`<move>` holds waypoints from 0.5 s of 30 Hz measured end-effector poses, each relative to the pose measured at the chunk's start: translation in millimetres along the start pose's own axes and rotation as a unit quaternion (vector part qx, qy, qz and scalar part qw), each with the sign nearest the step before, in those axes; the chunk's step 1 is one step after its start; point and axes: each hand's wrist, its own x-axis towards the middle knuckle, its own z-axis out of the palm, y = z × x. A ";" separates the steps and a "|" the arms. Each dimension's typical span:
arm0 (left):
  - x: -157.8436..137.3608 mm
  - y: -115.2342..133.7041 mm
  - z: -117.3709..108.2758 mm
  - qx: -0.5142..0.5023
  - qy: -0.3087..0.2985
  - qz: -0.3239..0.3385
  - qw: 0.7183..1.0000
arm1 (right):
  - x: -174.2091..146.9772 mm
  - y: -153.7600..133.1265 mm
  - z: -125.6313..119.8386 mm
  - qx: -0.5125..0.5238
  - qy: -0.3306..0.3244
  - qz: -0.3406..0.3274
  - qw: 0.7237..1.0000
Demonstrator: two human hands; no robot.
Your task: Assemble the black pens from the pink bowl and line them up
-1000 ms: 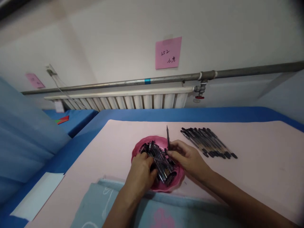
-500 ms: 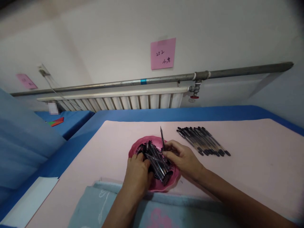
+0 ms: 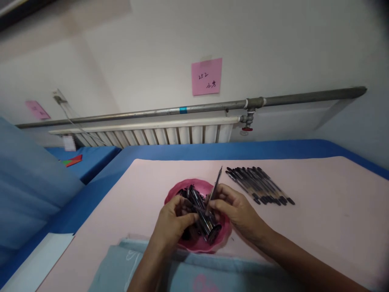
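My right hand (image 3: 241,209) pinches a slim clear pen (image 3: 216,184), its bare pointed tip up and leaning right, above the right side of a pink scalloped bowl (image 3: 194,246). My left hand (image 3: 173,223) is over the bowl's left side, thumb and fingertips drawn together close to the pen's lower end; what they hold is blurred. Clear pen barrels (image 3: 209,230) and small black pieces lie in the bowl, partly hidden by the hands. Right of the bowl, several black-capped pens (image 3: 261,184) lie side by side in a slanted row.
A pink sheet (image 3: 319,211) covers the blue-edged table. Folded blue-grey cloth (image 3: 179,267) lies at the near edge. White board or paper (image 3: 51,255) is at lower left, beside a blue curtain (image 3: 27,194). Behind the table are a radiator (image 3: 172,136) and a pipe (image 3: 146,113).
My left hand has risen from among the bowl's contents and its fingertips have come towards the pen. The pen in my right hand now leans further right. The view has tilted slightly up.
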 end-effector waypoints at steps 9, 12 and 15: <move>-3.9 4.4 2.8 -0.192 -0.016 -0.062 0.979 | -6.9 -6.6 5.1 0.044 0.021 -0.032 0.998; -3.9 2.5 7.2 -0.235 -0.027 -0.089 0.967 | -7.6 -8.2 6.6 0.041 0.033 -0.055 0.997; -4.2 1.6 10.8 -0.278 -0.032 -0.112 0.954 | -8.0 -8.9 7.2 0.046 0.035 -0.072 0.996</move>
